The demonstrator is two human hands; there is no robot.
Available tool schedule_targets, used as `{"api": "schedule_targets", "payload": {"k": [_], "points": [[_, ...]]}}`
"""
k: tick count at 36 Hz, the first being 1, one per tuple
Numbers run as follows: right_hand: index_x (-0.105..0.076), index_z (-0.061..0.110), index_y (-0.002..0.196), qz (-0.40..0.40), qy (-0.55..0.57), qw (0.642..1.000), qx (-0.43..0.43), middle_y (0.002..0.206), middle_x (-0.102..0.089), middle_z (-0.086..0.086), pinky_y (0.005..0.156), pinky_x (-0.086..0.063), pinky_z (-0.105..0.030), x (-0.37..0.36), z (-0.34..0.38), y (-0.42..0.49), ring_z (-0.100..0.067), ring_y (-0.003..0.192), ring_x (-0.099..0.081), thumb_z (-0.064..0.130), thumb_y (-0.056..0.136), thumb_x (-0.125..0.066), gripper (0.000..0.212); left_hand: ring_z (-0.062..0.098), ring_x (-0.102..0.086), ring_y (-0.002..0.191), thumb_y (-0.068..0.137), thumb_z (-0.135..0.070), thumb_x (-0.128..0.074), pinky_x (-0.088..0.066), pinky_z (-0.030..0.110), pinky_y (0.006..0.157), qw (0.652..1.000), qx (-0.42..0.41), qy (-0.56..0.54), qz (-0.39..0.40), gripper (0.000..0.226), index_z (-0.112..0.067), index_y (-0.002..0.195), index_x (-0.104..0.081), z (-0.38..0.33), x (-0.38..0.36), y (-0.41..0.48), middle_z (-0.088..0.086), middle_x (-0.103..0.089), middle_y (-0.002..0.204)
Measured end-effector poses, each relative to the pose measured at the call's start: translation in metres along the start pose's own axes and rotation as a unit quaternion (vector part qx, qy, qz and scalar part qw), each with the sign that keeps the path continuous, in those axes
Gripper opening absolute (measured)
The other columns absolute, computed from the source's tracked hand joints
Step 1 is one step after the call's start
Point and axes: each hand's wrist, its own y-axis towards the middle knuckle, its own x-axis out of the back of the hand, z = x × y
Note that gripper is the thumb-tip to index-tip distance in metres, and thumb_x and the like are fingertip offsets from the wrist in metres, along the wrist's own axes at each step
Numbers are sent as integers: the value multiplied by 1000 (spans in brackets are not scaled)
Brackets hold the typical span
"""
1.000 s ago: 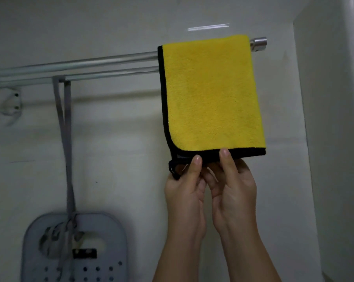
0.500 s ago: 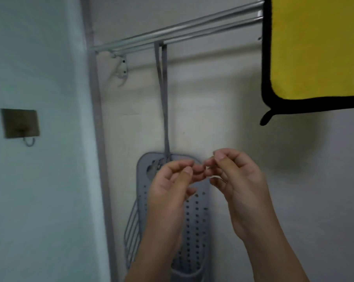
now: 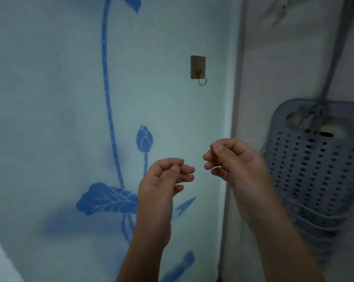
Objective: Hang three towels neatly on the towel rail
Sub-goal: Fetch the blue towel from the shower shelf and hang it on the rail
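We see both hands raised in mid-frame in front of the wall, close to each other but not touching. The left hand (image 3: 161, 184) has its fingers loosely half-curled, tips pointing right, thumb lying up against the index finger, and nothing between them. The right hand (image 3: 237, 159) sits slightly higher and just to the right, fingers bent the same loose way with tips pointing left and thumb near the index finger, also holding nothing. We mark neither as a fist; both are relaxed and touch no object. For the task's things, we cannot tell from this view where the towels or the rail are. Behind the left hand is a pale wall with a blue lotus pattern (image 3: 144, 139), stem running up the frame and a leaf low down beside the wrist. A small brown wall hook (image 3: 198, 68) sits above the hands, on that same wall. A grey vertical corner strip (image 3: 236, 98) divides it from a plainer wall on the right. On that right wall a grey perforated basket (image 3: 314, 169) hangs from a grey strap (image 3: 332, 58) running up out of frame; the right forearm overlaps the basket's left edge. The right side is motion-blurred.
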Motion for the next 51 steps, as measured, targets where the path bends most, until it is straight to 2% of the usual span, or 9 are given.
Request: {"api": "schedule_targets", "payload": {"k": [3, 11, 15, 20, 35, 39, 44, 51], "points": [[-61, 18, 72, 44, 31, 998, -25, 63, -69, 3, 53, -48, -14, -40, -14, -10, -6, 55, -61, 12, 86, -55, 17, 4, -65, 63, 92, -8, -45, -46, 13, 55, 999, -3, 12, -44, 33, -25, 72, -66, -9, 43, -6, -4, -72, 70], [-60, 14, 72, 144, 80, 984, -69, 61, -68, 3, 54, -47, -13, -116, -47, -23, -5, 55, -60, 10, 87, -53, 17, 5, -64, 59, 92, -5, -43, -47, 12, 53, 988, -16, 47, -147, 29, -20, 77, -63, -24, 125, -20, -2, -71, 67], [-59, 12, 74, 205, 104, 969, -89, 60, -68, 5, 54, -47, -12, -150, -63, -22, -4, 54, -59, 9, 88, -52, 15, 5, -65, 61, 92, -5, -43, -47, 18, 60, 976, -10, 83, -202, 28, -20, 79, -63, -27, 154, -24, -3, -72, 68], [-60, 15, 77, 300, 99, 941, -119, 63, -69, 5, 57, -48, -15, -193, -85, -23, -6, 58, -61, 13, 89, -52, 15, 6, -65, 64, 91, -5, -44, -45, 25, 67, 948, -18, 118, -296, 27, -21, 81, -63, -36, 187, -29, -4, -72, 70], [-61, 16, 73, 489, 158, 839, -180, 63, -69, 3, 57, -47, -17, -320, -117, -74, -7, 57, -61, 11, 89, -51, 19, 8, -66, 66, 90, -5, -43, -47, 25, 67, 852, -42, 181, -490, 24, -18, 84, -63, -73, 280, -84, -2, -72, 70], [-62, 17, 73, 514, 163, 820, -193, 65, -70, 2, 60, -46, -22, -358, -119, -98, -8, 59, -62, 13, 90, -51, 20, 9, -66, 67, 92, -6, -42, -48, 27, 69, 831, -47, 192, -520, 25, -18, 86, -63, -85, 311, -107, -1, -72, 72], [-63, 17, 75, 510, 161, 828, -170, 64, -69, 3, 55, -49, -16, -406, -119, -132, -7, 59, -63, 13, 90, -50, 20, 9, -66, 65, 93, -6, -41, -49, 26, 69, 814, -53, 190, -546, 27, -18, 84, -62, -110, 359, -136, -2, -72, 70], [-63, 13, 76, 484, 232, 814, -223, 63, -68, 1, 54, -50, -17, -490, -110, -169, -10, 59, -61, 11, 90, -49, 20, 11, -67, 70, 94, -8, -40, -49, 29, 72, 820, -48, 212, -529, 26, -17, 87, -63, -151, 447, -165, -2, -72, 72]]}}
